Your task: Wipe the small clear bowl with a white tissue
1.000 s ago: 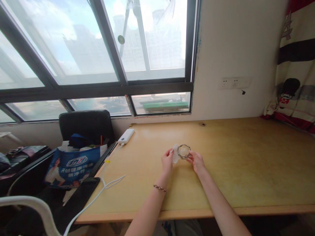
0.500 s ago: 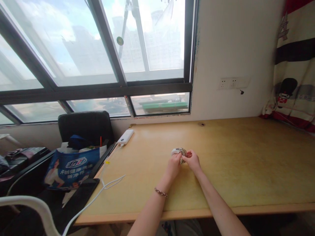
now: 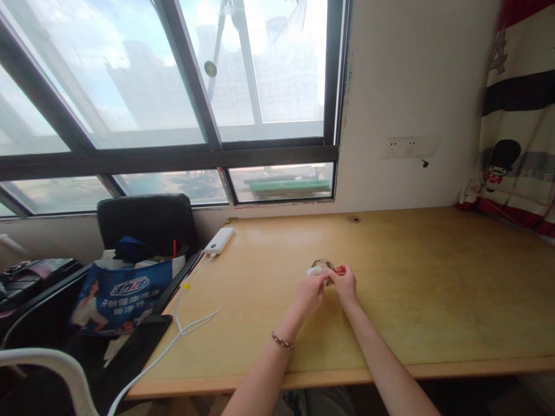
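Left hand [image 3: 310,293] presses a white crumpled tissue [image 3: 316,270] against a small clear glass dish [image 3: 326,267]. Right hand [image 3: 346,285] pinches the dish's rim. Both meet above the yellow wooden surface [image 3: 433,289].

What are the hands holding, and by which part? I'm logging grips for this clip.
The right hand grips a small glass dish by its right rim; the left hand presses a white tissue against its left side.

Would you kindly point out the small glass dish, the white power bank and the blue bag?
small glass dish [image 3: 326,266]: head view, on its exposed far rim between the hands.
white power bank [image 3: 219,240]: head view, middle of its top face.
blue bag [image 3: 125,294]: head view, on its printed front.
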A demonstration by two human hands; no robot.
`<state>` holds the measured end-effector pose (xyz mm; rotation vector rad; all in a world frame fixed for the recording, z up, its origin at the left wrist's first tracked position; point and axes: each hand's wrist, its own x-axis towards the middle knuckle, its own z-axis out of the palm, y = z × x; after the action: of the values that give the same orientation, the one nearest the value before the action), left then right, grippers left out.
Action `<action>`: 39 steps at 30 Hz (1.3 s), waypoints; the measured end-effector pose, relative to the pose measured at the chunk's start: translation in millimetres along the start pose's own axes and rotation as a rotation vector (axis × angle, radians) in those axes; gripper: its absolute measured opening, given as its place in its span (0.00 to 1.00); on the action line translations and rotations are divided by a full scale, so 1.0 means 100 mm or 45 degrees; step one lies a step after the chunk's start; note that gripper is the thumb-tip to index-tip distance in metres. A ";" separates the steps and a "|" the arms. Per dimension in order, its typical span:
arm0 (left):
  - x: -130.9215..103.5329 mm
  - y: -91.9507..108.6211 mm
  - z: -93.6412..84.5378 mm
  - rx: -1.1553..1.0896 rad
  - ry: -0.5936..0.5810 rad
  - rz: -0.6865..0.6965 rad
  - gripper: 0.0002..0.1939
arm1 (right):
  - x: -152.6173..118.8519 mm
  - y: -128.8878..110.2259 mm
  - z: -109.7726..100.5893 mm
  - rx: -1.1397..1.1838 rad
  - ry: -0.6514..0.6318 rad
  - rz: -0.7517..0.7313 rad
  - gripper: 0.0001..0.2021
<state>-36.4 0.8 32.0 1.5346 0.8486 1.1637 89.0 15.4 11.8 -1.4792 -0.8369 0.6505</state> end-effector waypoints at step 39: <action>0.24 -0.26 -0.04 -0.817 0.282 -0.450 0.12 | 0.05 0.01 -0.01 1.085 -0.147 0.472 0.16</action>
<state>-32.7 30.6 13.5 0.7123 0.7506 1.1972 92.8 18.3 11.7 -0.8107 -0.2798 1.1983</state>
